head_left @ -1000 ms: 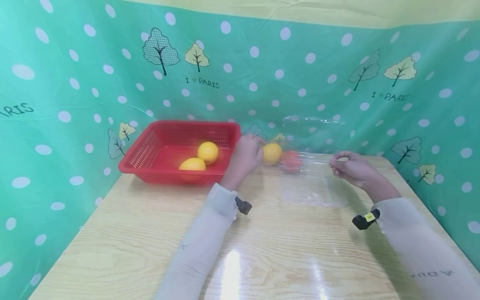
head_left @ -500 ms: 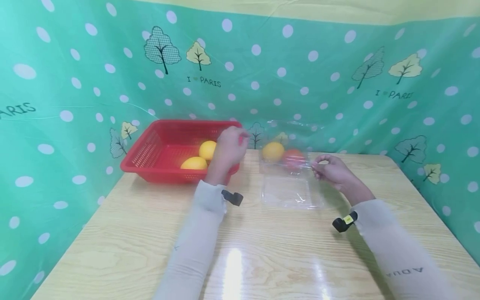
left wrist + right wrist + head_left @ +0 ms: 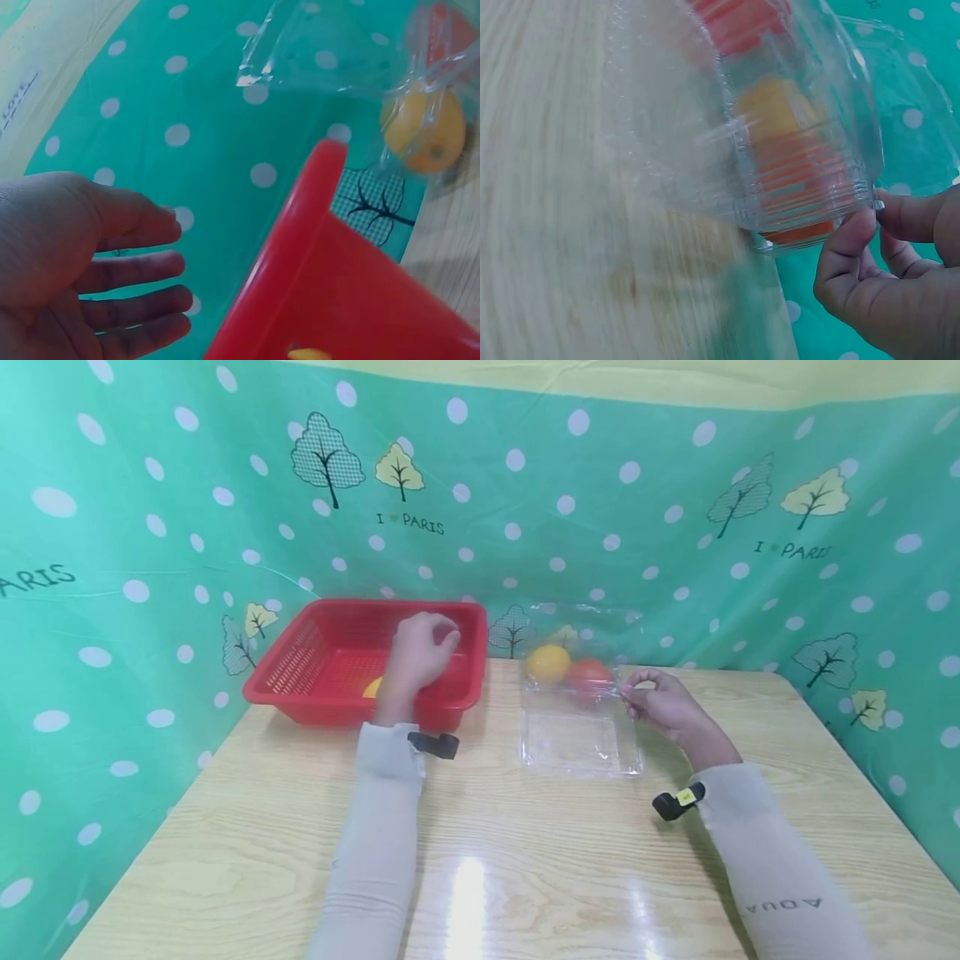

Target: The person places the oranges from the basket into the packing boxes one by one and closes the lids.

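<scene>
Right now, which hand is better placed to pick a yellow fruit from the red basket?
Likely the left hand: it is at the red basket, holding nothing, close to the yellow fruit inside. The right hand pinches an edge of the clear container.

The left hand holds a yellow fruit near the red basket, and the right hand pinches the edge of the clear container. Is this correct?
Not quite: the left wrist view shows the left hand empty. It is near the red basket, and the right hand pinches the edge of the clear container.
</scene>
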A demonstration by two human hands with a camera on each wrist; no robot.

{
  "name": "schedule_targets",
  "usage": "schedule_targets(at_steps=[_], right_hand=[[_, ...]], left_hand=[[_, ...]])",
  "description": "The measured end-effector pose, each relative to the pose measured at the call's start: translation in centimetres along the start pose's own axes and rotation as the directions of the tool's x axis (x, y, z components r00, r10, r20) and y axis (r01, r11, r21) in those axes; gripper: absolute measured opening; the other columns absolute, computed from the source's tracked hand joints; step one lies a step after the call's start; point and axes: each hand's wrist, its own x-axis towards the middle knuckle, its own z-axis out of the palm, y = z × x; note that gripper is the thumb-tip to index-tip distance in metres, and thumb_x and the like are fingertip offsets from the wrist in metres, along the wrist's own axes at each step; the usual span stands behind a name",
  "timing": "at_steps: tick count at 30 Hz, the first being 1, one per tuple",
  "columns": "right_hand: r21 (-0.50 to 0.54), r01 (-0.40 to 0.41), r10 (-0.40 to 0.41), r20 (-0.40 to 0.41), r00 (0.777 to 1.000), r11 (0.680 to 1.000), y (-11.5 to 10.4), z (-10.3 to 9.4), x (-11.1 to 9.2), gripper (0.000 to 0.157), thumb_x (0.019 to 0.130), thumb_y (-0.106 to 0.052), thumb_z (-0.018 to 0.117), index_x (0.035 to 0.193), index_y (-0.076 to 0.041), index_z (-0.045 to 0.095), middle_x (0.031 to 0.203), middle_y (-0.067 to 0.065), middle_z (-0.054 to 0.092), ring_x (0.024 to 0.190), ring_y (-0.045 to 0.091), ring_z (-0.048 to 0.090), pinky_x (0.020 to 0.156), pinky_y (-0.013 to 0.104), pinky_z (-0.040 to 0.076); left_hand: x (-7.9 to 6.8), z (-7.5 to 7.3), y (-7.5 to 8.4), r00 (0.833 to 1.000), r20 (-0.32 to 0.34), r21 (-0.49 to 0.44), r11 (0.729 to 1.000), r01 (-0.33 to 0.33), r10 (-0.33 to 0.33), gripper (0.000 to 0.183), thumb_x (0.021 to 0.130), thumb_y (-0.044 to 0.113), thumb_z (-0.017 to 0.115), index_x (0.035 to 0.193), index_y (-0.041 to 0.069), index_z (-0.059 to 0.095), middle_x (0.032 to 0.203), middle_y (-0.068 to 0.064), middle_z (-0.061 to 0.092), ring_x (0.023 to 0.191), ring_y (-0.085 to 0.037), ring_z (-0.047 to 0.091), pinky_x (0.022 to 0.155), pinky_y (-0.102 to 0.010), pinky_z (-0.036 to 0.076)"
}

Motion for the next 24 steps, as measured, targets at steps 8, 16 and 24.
schedule_targets(at_steps=[8,16,24], right_hand=[[-0.02,0.009,-0.009,0.002,1.0,1.0,0.3,0.1,0.1,0.018,0.105,-0.011,0.055,0.118,-0.004,0.045,0.097,0.001,0.058,0.083,0.011,0.055,0.072,0.023,0.05],[-0.067,0.009,-0.01,-0.019,1.0,0.998,0.2,0.3,0.3,0.018,0.105,-0.013,0.056,0.118,-0.003,0.048,0.1,0.003,0.059,0.087,0.013,0.056,0.077,0.025,0.052],[-0.087,0.013,-0.015,-0.02,1.0,0.996,0.4,0.2,0.0,0.017,0.105,-0.01,0.054,0.116,0.0,0.047,0.1,0.004,0.058,0.086,0.013,0.057,0.077,0.025,0.053]], left_hand=[[-0.3,-1.5,-1.4,0.989,0.098,0.015,0.994,0.11,-0.111,0.045,0.093,0.027,0.075,0.134,0.015,0.063,0.125,-0.003,0.065,0.109,-0.027,0.061,0.086,-0.046,0.06],[0.0,-1.8,-2.2,0.976,0.173,0.058,0.991,0.123,-0.131,0.048,0.093,0.027,0.075,0.137,0.013,0.06,0.125,-0.005,0.064,0.104,-0.028,0.064,0.086,-0.046,0.06],[0.3,-2.3,-3.4,0.962,0.245,0.212,0.975,0.071,-0.123,0.048,0.094,0.024,0.072,0.136,0.005,0.06,0.12,-0.012,0.065,0.105,-0.033,0.062,0.093,-0.051,0.056]])
